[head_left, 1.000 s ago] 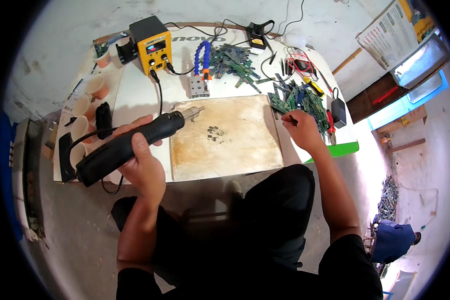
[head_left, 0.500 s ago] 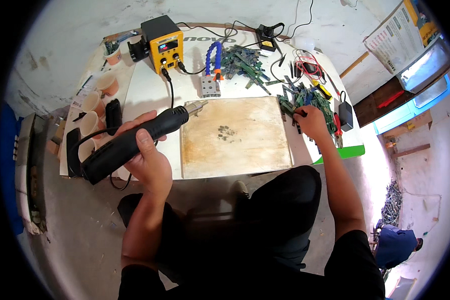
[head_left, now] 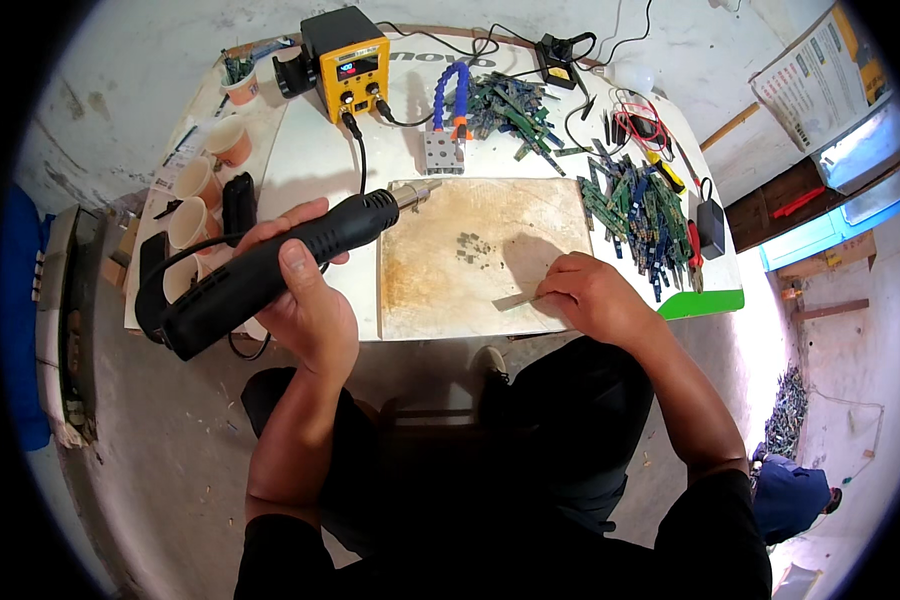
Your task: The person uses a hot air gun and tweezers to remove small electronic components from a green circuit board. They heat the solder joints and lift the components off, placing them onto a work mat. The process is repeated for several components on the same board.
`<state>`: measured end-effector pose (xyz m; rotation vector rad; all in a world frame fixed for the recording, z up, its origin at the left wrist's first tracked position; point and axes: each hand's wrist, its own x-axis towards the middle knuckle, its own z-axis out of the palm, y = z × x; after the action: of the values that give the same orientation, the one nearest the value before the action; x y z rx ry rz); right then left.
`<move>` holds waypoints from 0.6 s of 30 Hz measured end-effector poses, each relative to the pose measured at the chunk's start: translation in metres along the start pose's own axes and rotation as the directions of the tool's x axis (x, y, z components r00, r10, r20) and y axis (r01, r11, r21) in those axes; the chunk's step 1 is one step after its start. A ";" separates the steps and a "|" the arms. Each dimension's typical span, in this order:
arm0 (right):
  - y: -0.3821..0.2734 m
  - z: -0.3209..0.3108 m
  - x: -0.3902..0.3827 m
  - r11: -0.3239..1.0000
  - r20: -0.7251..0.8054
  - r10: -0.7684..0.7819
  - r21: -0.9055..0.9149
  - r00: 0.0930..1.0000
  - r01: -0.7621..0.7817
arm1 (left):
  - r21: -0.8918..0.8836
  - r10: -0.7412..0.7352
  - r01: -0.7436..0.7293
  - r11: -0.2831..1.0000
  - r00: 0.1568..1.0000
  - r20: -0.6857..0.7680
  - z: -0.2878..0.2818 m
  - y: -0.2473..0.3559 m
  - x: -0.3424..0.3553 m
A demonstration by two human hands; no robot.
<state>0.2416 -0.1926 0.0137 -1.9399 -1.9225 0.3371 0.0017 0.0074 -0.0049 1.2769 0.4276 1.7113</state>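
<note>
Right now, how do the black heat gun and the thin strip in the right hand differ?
Size: the black heat gun is long and thick; the thin strip is much smaller.
Hold: the left hand wraps around the black heat gun; the right hand pinches the thin strip at one end.
Place: in view, the black heat gun is mostly left of the stained board; the thin strip is over its lower right part.
Both are hand-held.

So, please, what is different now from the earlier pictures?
The right hand has moved left and nearer the person, from the right-hand pile to the board, and now pinches a thin strip. The left hand still grips the heat gun; the small dark chips remain on the board.
</note>
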 end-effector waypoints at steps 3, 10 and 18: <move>0.011 0.004 0.015 1.000 -0.021 -0.008 0.004 1.000 0.008 | -0.010 0.005 -0.005 1.000 1.000 -0.007 0.001 0.003 0.002; 0.017 0.011 0.066 0.994 -0.052 -0.106 -0.022 0.993 0.105 | -0.010 -0.014 0.014 1.000 1.000 -0.008 -0.001 0.004 0.002; 0.014 -0.003 0.072 0.997 -0.040 -0.078 -0.027 0.996 0.077 | -0.034 -0.017 0.017 0.999 1.000 0.003 -0.002 0.006 0.003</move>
<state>0.2576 -0.1207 0.0179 -1.8676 -1.9779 0.2506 -0.0027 0.0073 0.0010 1.2477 0.4045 1.6958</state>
